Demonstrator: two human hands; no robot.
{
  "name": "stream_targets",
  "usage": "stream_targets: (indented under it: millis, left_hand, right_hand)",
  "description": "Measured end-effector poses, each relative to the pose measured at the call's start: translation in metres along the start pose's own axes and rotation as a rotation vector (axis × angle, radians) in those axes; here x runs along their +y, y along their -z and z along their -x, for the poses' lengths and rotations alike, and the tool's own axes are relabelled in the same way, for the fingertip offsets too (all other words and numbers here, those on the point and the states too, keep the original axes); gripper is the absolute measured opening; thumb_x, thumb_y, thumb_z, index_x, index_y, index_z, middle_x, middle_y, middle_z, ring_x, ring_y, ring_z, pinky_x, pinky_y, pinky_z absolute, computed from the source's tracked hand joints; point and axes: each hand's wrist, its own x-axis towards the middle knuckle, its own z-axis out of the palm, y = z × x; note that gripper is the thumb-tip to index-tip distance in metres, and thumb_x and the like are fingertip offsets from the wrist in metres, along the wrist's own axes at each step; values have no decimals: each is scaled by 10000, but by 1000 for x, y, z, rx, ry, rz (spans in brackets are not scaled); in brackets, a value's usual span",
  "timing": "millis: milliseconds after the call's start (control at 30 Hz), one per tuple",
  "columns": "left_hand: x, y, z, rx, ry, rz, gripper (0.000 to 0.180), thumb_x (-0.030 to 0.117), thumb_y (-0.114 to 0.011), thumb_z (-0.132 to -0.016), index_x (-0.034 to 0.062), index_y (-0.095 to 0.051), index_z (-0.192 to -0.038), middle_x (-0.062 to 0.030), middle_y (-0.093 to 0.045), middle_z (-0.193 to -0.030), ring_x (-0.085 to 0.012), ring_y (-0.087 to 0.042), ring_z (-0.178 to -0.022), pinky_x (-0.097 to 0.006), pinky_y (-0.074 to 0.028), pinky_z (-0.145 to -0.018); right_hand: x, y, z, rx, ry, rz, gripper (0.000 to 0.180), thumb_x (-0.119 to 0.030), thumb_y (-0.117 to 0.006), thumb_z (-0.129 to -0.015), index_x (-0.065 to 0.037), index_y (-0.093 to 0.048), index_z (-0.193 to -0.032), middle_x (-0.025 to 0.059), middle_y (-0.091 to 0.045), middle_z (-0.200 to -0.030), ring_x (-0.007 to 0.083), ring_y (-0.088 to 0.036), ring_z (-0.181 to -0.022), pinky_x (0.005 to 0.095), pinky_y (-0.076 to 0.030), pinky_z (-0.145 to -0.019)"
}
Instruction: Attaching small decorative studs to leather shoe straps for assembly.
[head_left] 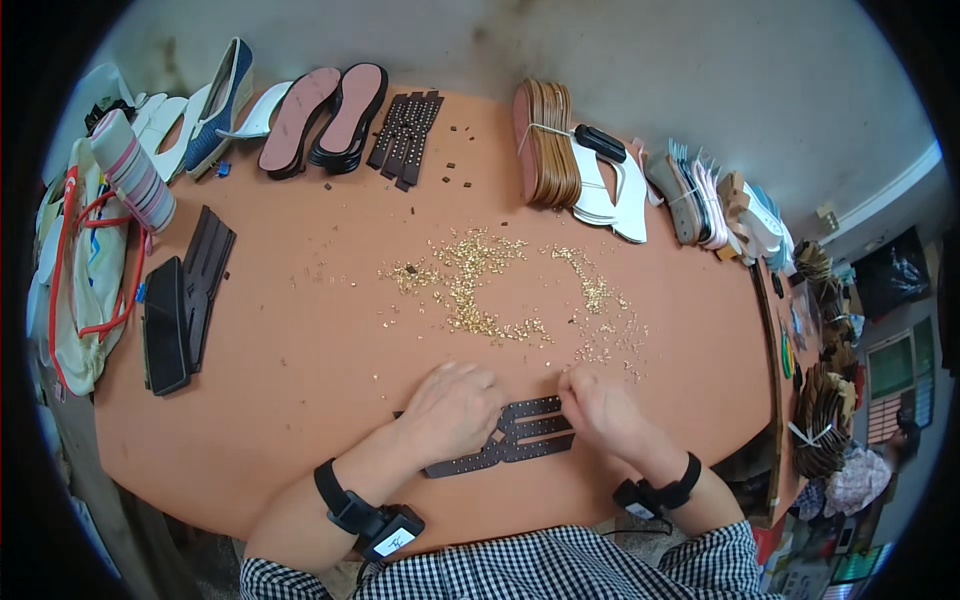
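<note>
Both hands [525, 410] palm-down on strap [530, 435]

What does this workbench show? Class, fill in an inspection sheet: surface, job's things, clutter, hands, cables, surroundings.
Surface: orange table top, scattered with small gold studs.
Job's things: dark brown perforated leather strap piece lying flat under both hands.
Clutter: brown insole stack, pink-lined shoe soles, dark strap bundle, black flat pieces, striped roll.
Hands: left hand pressing the strap; right hand pinching at its edge; black wristbands on both.
Cables: nothing seen.
Surroundings: grey wall; bag at left.
</note>
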Motion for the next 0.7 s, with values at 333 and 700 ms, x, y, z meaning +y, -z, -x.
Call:
stream_targets:
  millis: [333,700]
  left_hand:
    - [0,-1,1,37,-5,0,110,119,-634,-756,100,-675,-856,-77,-556,-766,-279,-577,-791,-408,-462,-715]
    - [1,-1,2,43,-5,2,113,117,-637,-750,94,-665,-858,-81,-546,-760,-276,-572,-789,-414,-458,-709]
  right_hand:
    - [-17,-14,7,-28,76,21,140,-71,-559,-853,-30,-498,-972,166,-582,-842,365,-613,-708,438,-502,-618]
    - [-17,-11,3,-43,78,-36,116,-33,-529,-860,-11,-477,-962,189,-549,-857,385,-593,-707,449,-499,-634]
